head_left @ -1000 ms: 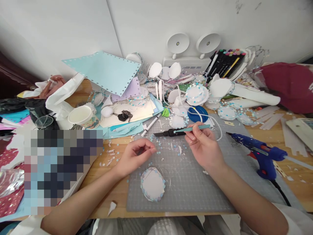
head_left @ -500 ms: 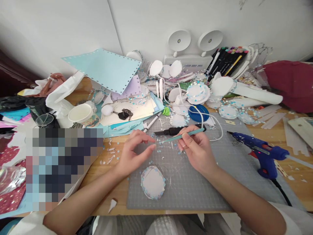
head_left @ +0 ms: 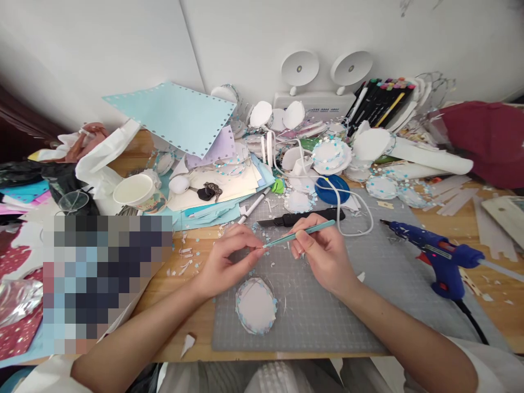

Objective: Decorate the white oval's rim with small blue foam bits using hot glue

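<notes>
My right hand (head_left: 321, 248) grips turquoise tweezers (head_left: 303, 233) between thumb and fingers, their tips pointing left. The thumb and forefinger of my left hand (head_left: 231, 256) are pinched together at those tips. A tiny pale bit shows where fingers and tips meet, too small to name. Below my hands, a round white paper disc (head_left: 256, 305) edged with small blue stars lies on the grey cutting mat (head_left: 327, 322). Just beyond the tweezers lies a black utility knife (head_left: 282, 219), its blade to the left.
A blue hot glue gun (head_left: 444, 254) lies at right with its cord. Behind are a white cable, a blue lid (head_left: 331, 189), several starred paper discs and paper sheets. A paper cup (head_left: 135, 191) stands at left. Paper scraps dot the table; a pixelated patch hides the left side.
The tweezers in my right hand have moved left and slightly down to my left fingertips. My left thumb and forefinger, apart before, have closed together at the tips.
</notes>
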`<action>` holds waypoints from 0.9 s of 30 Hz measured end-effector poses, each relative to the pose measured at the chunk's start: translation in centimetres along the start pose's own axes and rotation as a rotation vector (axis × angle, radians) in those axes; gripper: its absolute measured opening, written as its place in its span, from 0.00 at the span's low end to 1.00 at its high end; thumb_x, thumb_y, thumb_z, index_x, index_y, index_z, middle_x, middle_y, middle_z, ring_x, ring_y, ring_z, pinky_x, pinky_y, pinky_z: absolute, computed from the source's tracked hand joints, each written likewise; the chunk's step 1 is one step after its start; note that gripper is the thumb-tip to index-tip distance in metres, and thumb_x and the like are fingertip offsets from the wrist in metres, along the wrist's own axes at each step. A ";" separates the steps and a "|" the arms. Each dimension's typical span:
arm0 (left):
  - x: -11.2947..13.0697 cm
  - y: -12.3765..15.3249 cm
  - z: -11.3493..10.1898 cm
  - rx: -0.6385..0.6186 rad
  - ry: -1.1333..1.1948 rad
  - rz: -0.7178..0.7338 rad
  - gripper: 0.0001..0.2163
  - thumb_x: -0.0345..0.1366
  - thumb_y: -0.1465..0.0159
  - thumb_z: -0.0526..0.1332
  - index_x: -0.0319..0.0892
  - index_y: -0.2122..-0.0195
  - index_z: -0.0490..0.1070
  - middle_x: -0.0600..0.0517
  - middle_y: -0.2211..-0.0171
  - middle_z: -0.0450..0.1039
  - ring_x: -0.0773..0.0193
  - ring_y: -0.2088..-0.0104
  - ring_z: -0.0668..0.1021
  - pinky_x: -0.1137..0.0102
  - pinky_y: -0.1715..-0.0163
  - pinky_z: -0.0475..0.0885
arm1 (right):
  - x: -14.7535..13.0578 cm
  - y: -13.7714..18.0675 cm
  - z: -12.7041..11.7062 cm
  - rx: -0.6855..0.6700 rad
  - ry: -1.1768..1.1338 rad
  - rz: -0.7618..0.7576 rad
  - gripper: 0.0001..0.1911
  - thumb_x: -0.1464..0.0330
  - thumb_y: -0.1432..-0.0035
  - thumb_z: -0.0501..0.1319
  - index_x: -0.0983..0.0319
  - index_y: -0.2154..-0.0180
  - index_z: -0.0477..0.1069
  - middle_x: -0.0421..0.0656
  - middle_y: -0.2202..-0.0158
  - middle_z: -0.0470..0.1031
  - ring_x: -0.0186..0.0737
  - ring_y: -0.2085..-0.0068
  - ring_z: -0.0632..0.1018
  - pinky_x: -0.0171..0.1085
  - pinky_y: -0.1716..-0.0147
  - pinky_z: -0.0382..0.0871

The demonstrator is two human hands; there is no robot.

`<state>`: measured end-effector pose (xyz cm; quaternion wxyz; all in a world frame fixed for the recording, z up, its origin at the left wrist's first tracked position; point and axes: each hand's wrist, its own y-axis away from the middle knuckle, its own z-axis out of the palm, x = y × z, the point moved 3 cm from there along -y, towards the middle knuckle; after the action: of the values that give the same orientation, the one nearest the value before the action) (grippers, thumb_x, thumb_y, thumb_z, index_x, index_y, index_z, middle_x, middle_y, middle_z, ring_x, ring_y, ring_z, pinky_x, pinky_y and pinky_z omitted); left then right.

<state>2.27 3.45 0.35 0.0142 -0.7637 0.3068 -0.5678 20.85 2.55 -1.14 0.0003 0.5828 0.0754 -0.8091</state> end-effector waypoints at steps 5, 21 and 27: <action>0.2 -0.1 -0.1 -0.006 0.006 -0.005 0.03 0.31 0.38 0.60 0.39 0.67 0.74 0.48 0.71 0.72 0.62 0.67 0.73 0.65 0.63 0.68 | 0.0 0.1 0.1 -0.009 0.031 -0.013 0.03 0.68 0.41 0.60 0.60 0.67 0.69 0.37 0.74 0.67 0.29 0.77 0.68 0.33 0.78 0.66; 0.5 -0.2 -0.2 -0.016 -0.034 -0.006 0.03 0.29 0.39 0.60 0.39 0.68 0.74 0.49 0.73 0.71 0.64 0.69 0.72 0.67 0.64 0.66 | -0.1 0.1 0.1 -0.028 0.033 0.011 0.03 0.68 0.40 0.60 0.60 0.67 0.68 0.36 0.75 0.66 0.29 0.76 0.69 0.33 0.77 0.66; 0.5 -0.2 -0.1 -0.006 -0.024 -0.034 0.05 0.32 0.38 0.60 0.39 0.69 0.75 0.48 0.73 0.72 0.63 0.69 0.73 0.67 0.65 0.67 | 0.1 -0.1 -0.2 0.019 0.029 0.051 0.05 0.66 0.41 0.60 0.59 0.68 0.67 0.35 0.78 0.63 0.30 0.78 0.67 0.34 0.78 0.65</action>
<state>2.35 3.44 0.92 0.0060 -0.7756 0.2951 -0.5579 20.96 2.65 -1.30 0.0142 0.5963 0.0527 -0.8009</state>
